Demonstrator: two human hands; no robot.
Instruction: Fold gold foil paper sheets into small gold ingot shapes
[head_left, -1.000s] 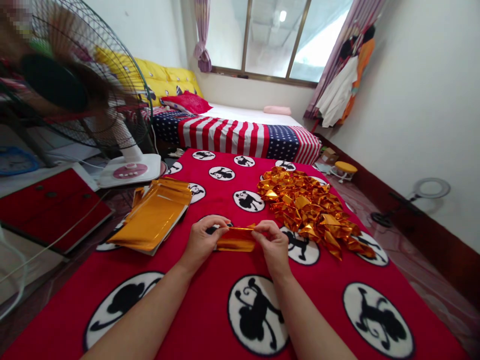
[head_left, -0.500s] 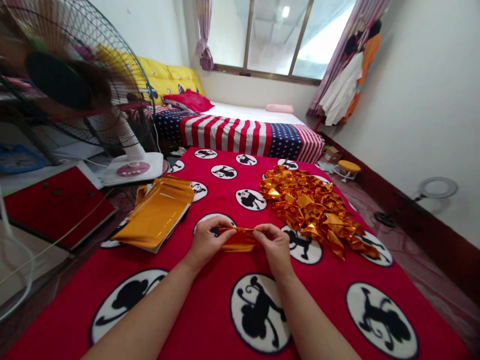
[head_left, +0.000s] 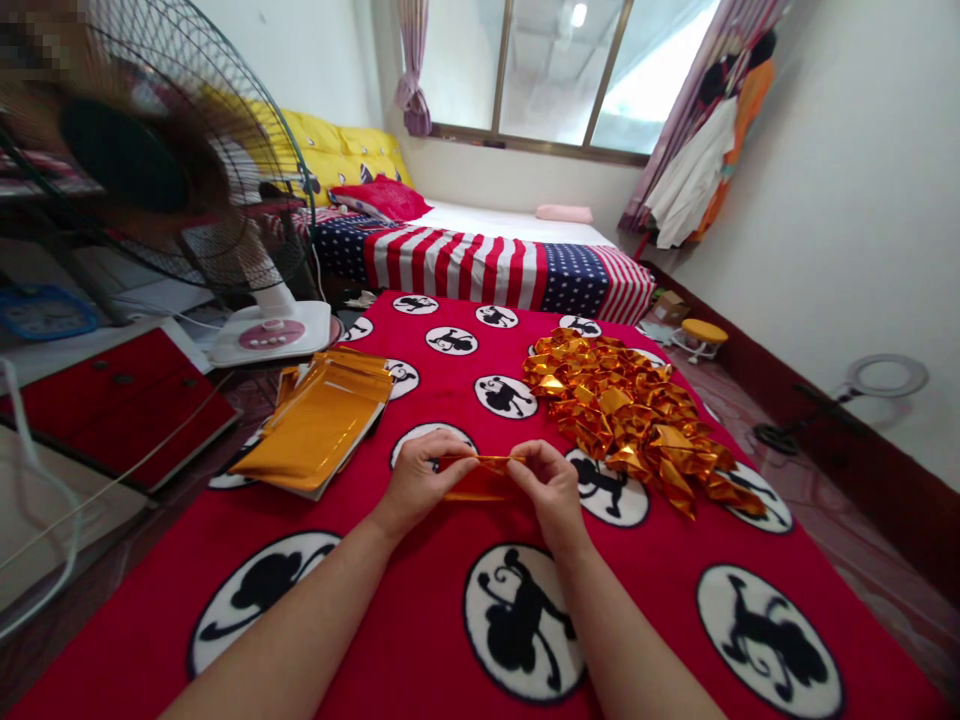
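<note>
Between my two hands is a sheet of shiny gold foil paper (head_left: 480, 484), its upper edge folded into a narrow strip. My left hand (head_left: 426, 480) pinches the left end of that strip between thumb and fingers. At the right end, my right hand (head_left: 549, 487) pinches it the same way. To the left lies a stack of flat gold foil sheets (head_left: 319, 420). On the right is a heap of folded gold foil pieces (head_left: 626, 410), apart from my right hand. All of these rest on a red cloth (head_left: 405, 610) with black-and-white monkey circles.
A fan (head_left: 274, 330) with blurred blades stands at the left, beside a red panel (head_left: 120, 410). Behind the cloth is a bed (head_left: 487, 265) with a striped and starred cover. A yellow stool (head_left: 703, 332) and a ring-shaped stand (head_left: 889, 375) are on the right.
The whole view has shifted slightly. Both hands keep their pinch on the foil paper, with little visible movement; the stack and heap look the same.
</note>
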